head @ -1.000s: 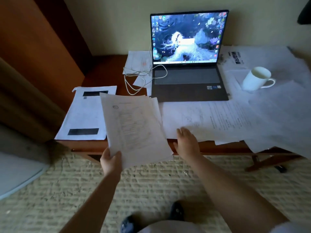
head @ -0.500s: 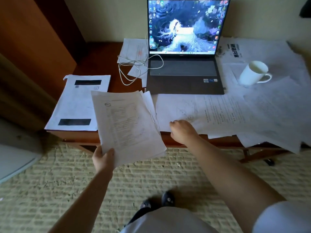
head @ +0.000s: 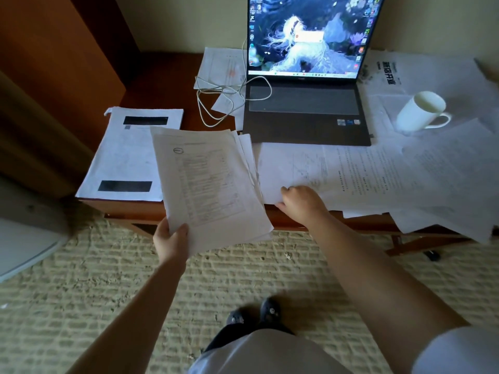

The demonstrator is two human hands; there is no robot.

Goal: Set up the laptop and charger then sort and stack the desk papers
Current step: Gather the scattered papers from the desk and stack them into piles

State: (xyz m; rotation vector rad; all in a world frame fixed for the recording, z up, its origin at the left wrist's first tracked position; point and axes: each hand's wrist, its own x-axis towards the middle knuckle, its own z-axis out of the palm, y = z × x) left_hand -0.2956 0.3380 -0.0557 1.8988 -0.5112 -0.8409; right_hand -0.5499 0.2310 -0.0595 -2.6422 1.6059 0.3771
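An open laptop [head: 305,114] with its screen lit stands at the back of the wooden desk [head: 162,85]. A white charger cable [head: 216,103] lies coiled to its left and runs to the laptop's side. My left hand [head: 170,238] grips a sheaf of printed papers [head: 208,182] by its near corner, held over the desk's front edge. My right hand [head: 302,203] pinches the near left corner of a loose sheet [head: 291,168] lying in front of the laptop. More loose papers [head: 432,171] cover the right of the desk.
A white mug [head: 418,112] stands on the papers right of the laptop. A sheet with two black bars [head: 127,155] lies at the desk's left. A wooden cabinet [head: 54,63] stands to the left. Some sheets overhang the front right edge [head: 445,225].
My right hand went from lying flat on the loose sheet to curling round its near corner. The camera moved closer to the desk; the sheaf in my left hand stayed about where it was.
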